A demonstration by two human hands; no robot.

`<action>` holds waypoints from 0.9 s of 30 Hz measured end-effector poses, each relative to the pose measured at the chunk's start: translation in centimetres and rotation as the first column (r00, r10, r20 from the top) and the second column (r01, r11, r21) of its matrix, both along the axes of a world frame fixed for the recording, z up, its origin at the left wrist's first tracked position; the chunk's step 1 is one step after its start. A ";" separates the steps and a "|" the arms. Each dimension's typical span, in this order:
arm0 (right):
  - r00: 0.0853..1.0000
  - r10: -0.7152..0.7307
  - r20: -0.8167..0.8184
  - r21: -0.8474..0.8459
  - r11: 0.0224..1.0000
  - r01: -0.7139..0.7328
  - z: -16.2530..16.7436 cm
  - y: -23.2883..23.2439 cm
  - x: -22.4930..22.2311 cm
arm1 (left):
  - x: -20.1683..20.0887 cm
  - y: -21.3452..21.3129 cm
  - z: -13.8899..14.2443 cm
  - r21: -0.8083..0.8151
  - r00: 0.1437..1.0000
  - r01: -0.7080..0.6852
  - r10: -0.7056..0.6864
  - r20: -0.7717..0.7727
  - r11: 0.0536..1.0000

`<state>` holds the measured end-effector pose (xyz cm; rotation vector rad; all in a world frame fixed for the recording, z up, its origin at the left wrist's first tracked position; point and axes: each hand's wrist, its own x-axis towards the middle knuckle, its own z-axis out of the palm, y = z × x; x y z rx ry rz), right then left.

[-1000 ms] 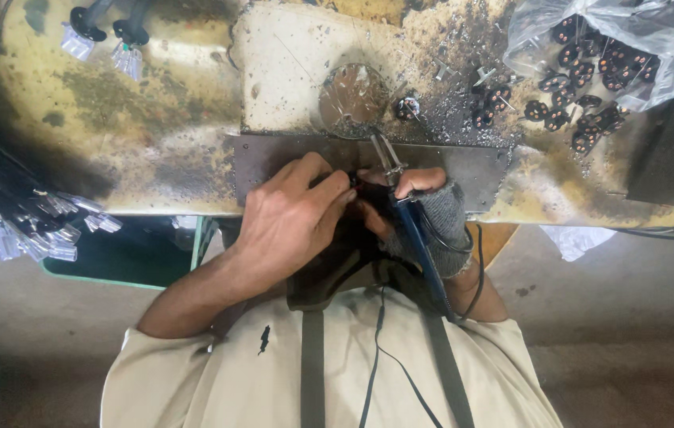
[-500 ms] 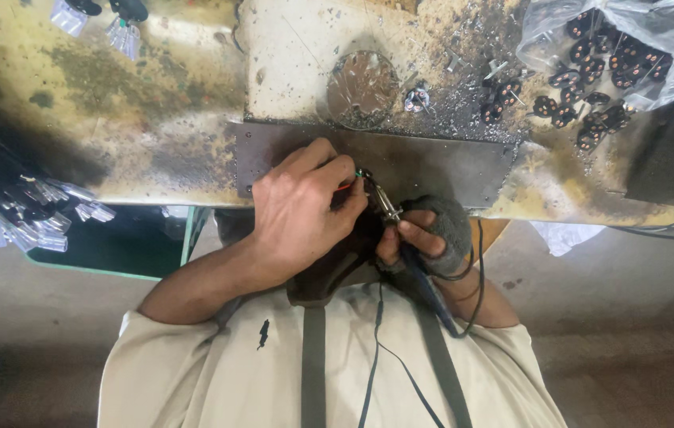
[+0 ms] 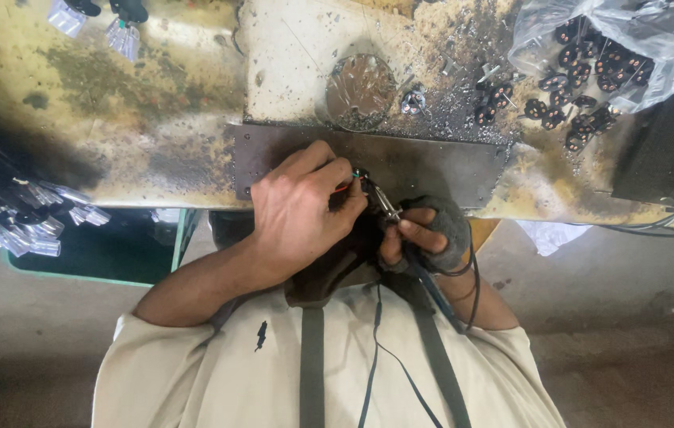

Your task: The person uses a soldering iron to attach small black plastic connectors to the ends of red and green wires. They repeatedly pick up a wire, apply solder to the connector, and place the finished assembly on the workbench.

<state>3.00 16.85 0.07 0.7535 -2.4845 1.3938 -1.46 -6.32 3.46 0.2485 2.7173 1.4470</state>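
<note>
A clear, crinkled plastic bag (image 3: 630, 40) is seen at the upper right of the frame, lying on the desk (image 3: 155, 103); small black plug-like parts (image 3: 583, 79) are held inside it and are spilled from its mouth onto the desk surface. At the left edge of the frame, bundles of small clear sleeves with black ends (image 3: 12, 226) are seen hanging below the desk edge, and two more such pieces (image 3: 95, 16) are found at the upper left. The desk top is yellowish, stained and scorched, with grey metal crumbs scattered about a round, dull metal disc (image 3: 359, 91) at the upper centre. A flat, dark grey metal plate (image 3: 432, 162) is laid along the desk's near edge at centre.

Over that plate, the left hand (image 3: 301, 210) is seen bare, its fingers (image 3: 329, 170) pressed together and pinching thin red and green wires (image 3: 349, 184). The right hand (image 3: 424, 234), wrapped in a grey fingerless glove, is closed around a soldering iron (image 3: 384, 202), whose metal tip is brought to the wire ends just beside the left fingertips. The iron's blue handle and black cord (image 3: 377, 357) are seen running down across a beige shirt (image 3: 218, 380).
</note>
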 end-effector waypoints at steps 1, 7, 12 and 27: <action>1.000 0.010 0.023 0.010 1.000 -0.011 0.1 0.1 0.2 | 0.0 0.0 0.0 0.001 1.000 0.001 -0.001 -0.007 1.000; 0.991 0.112 -0.079 0.139 0.985 -0.100 0.6 -0.3 0.6 | 0.0 -0.1 0.1 0.002 1.000 0.004 -0.004 -0.016 1.000; 0.993 -0.052 0.108 -0.036 0.998 0.056 -0.2 0.4 0.9 | -0.1 0.0 0.1 0.003 1.000 -0.008 0.008 -0.026 1.000; 0.589 -0.093 0.802 -0.223 0.869 0.441 -3.4 3.9 4.3 | -0.2 0.2 0.0 -0.019 0.999 0.009 -0.010 -0.032 1.000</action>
